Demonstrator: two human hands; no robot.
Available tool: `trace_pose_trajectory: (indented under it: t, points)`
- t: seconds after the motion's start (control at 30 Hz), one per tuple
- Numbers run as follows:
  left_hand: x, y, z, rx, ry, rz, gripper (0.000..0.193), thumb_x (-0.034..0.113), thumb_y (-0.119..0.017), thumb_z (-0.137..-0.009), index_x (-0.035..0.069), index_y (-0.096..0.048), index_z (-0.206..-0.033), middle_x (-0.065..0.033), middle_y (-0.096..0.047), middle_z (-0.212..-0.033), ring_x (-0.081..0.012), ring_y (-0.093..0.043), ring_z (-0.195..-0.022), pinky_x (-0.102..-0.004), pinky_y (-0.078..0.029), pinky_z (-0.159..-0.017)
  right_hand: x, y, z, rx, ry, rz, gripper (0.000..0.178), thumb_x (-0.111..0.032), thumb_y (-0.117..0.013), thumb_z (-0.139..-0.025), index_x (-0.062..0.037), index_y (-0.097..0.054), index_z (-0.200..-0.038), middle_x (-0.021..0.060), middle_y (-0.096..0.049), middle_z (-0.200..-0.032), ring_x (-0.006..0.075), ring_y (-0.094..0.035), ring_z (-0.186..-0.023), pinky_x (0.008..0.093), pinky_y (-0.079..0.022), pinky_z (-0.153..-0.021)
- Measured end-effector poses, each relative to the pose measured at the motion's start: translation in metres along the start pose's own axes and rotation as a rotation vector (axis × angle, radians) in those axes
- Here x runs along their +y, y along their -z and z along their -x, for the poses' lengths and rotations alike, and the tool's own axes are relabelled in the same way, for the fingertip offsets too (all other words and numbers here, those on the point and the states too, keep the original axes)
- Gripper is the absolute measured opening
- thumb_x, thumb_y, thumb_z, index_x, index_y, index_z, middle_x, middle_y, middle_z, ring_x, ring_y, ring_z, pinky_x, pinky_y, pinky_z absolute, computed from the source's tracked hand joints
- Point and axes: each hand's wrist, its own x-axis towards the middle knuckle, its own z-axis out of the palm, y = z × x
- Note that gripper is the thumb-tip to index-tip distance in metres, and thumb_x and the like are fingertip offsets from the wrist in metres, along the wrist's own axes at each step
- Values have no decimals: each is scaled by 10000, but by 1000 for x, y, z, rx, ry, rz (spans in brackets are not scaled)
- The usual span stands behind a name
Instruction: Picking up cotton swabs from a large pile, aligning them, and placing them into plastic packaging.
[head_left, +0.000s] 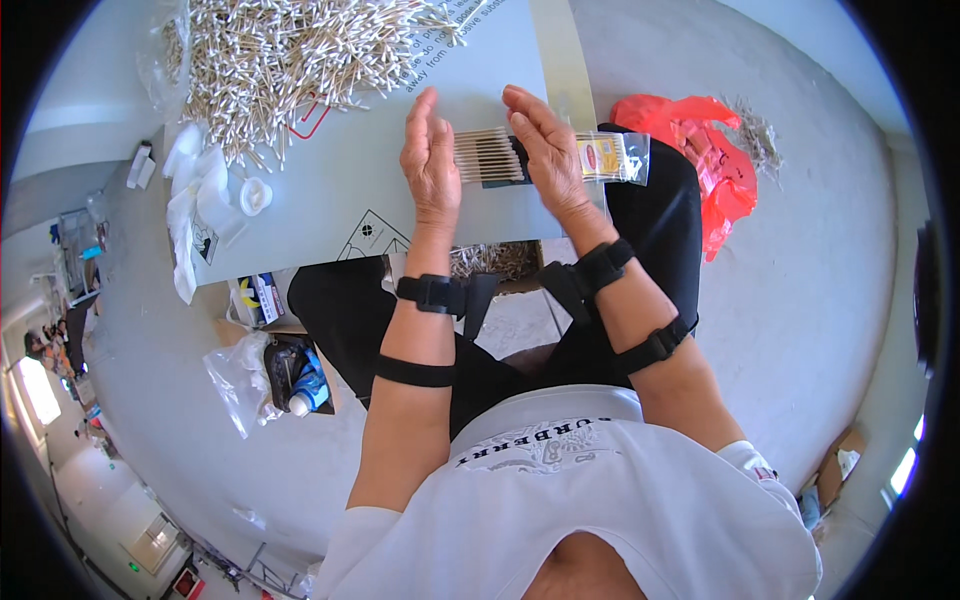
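Observation:
A neat row of cotton swabs (482, 156) lies on the grey table board (330, 215), between my two hands. My left hand (430, 160) stands on edge at the left tips of the row, its fingers stretched out. Facing it at the right tips is my right hand (545, 155), also with straight fingers. Whether either palm presses on the tips, I cannot tell. Part of a dark flat piece (503, 183) shows beneath the row. Right of my right hand lies a clear packet (605, 157) with a yellow label and swabs inside, partly hidden by that hand.
A large heap of loose swabs (290, 60) covers the board's far left. White crumpled plastic (210, 195) and a small white round tub (256, 195) sit at its left edge. Red plastic bags (700, 150) lie to the right; an open box (300, 375) stands low left.

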Motion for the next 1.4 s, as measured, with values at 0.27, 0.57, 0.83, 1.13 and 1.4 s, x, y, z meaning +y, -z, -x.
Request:
trace_pose_trajectory:
  t: [0.27, 0.57, 0.83, 1.13, 1.4]
  points:
    - [16, 17, 25, -449, -255, -970, 798, 513, -563, -890, 60, -288, -1487, -125, -211, -1576, -284, -187, -1460, -517, -135, -1170, -24, 31, 11, -356, 350, 806, 558, -153, -683, -825, -97, -514, -1353, 94, -494, -1404, 297, -429, -1321, 410, -334, -1117]
    - [16, 11, 40, -467, -245, -1079, 795, 527, -550, -884, 70, -304, -1486, -126, -238, -1569, -267, -195, -1461, -503, -118, -1180, -9, 29, 17, -351, 461, 1019, 511, -228, -688, -817, -101, -553, -1293, 42, -530, -1364, 211, -434, -1319, 418, -286, -1141]
    - [18, 12, 41, -499, -202, -1087, 777, 503, -516, -918, 79, -244, -1509, -124, -192, -1586, -275, -167, -1469, -507, -110, -1180, -20, 35, 22, -197, 442, 906, 314, -195, -664, -810, -119, -662, -1114, 41, -638, -1161, 247, -555, -1151, 400, -421, -995]
    - [13, 12, 42, -464, -230, -1066, 786, 507, -552, -891, 79, -287, -1495, -115, -236, -1573, -263, -188, -1464, -504, -106, -1179, -17, 23, -6, -222, 295, 818, 73, -129, -662, -782, -65, -626, -781, 71, -588, -770, 289, -592, -853, 409, -479, -754]
    - [12, 14, 43, -479, -239, -1038, 773, 492, -520, -921, 100, -225, -1518, -119, -200, -1583, -284, -175, -1465, -515, -101, -1175, -18, 12, -21, -154, -86, 712, 152, -117, -697, -675, -53, -659, -807, 112, -667, -799, 309, -653, -799, 401, -516, -700]
